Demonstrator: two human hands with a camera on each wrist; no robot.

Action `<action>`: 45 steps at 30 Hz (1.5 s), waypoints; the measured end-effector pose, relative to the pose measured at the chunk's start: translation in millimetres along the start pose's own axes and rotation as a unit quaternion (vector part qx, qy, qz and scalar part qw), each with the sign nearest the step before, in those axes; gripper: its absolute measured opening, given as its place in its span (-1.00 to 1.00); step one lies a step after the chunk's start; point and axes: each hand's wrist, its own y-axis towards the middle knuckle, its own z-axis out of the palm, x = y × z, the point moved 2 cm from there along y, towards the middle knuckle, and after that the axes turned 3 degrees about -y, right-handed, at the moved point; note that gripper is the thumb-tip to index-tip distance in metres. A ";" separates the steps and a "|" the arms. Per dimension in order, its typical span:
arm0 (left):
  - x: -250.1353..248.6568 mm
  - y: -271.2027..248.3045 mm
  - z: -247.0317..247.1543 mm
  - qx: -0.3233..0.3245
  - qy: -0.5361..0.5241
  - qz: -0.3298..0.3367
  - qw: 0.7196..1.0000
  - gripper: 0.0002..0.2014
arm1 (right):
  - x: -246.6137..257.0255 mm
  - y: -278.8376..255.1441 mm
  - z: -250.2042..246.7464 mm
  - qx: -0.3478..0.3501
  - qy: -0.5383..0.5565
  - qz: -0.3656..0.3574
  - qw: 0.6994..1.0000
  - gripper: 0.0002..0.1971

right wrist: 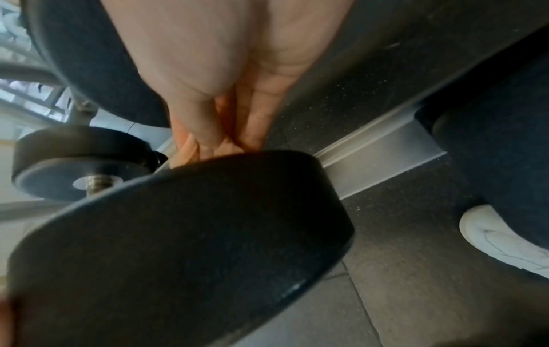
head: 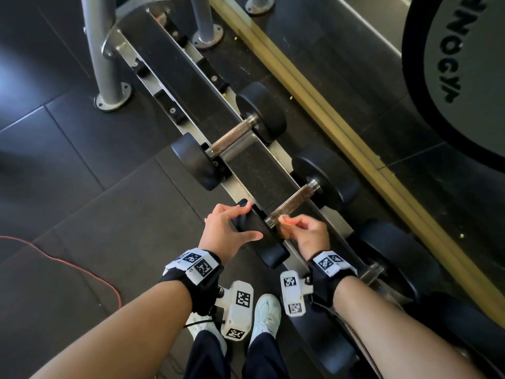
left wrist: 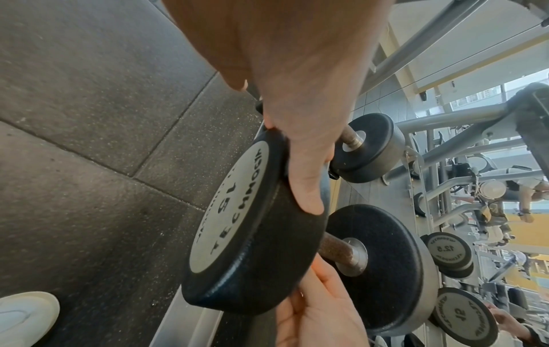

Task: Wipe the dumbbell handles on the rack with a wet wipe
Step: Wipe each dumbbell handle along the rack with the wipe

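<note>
A person stands over a low dumbbell rack (head: 254, 157) that runs diagonally from far left to near right across a dark rubber floor (head: 82, 165). At the far left a red cable (head: 82, 269) trails over the floor. Next, the left hand (head: 226, 231) rests on the near weight head (left wrist: 258, 237) of a dumbbell marked 15, its fingers spread and curved loosely over the black rim, steadying it rather than gripping hard. Just right of it lies that dumbbell's knurled handle (head: 289, 203), brownish and dull, resting across the rack. The right hand (head: 306, 231) sits at the handle's near end with fingers curled in, thumb and forefinger pinched together; whether a wet wipe is held there cannot be told, since none is visible in any view. A second dumbbell (head: 232, 138) rests farther along the rack, its handle untouched. A mirror (head: 410, 77) lies to the right. Likely risks: the heavy dumbbell could roll in its cradle and trap fingertips against the rail, and a thin wipe may snag or shred on the rough knurling.
</note>
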 end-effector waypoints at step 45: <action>5.5 3.0 0.0 0.015 -0.004 -0.002 1.000 -0.32 | -1.7 -4.7 12.7 -0.085 0.002 0.010 0.996 -0.95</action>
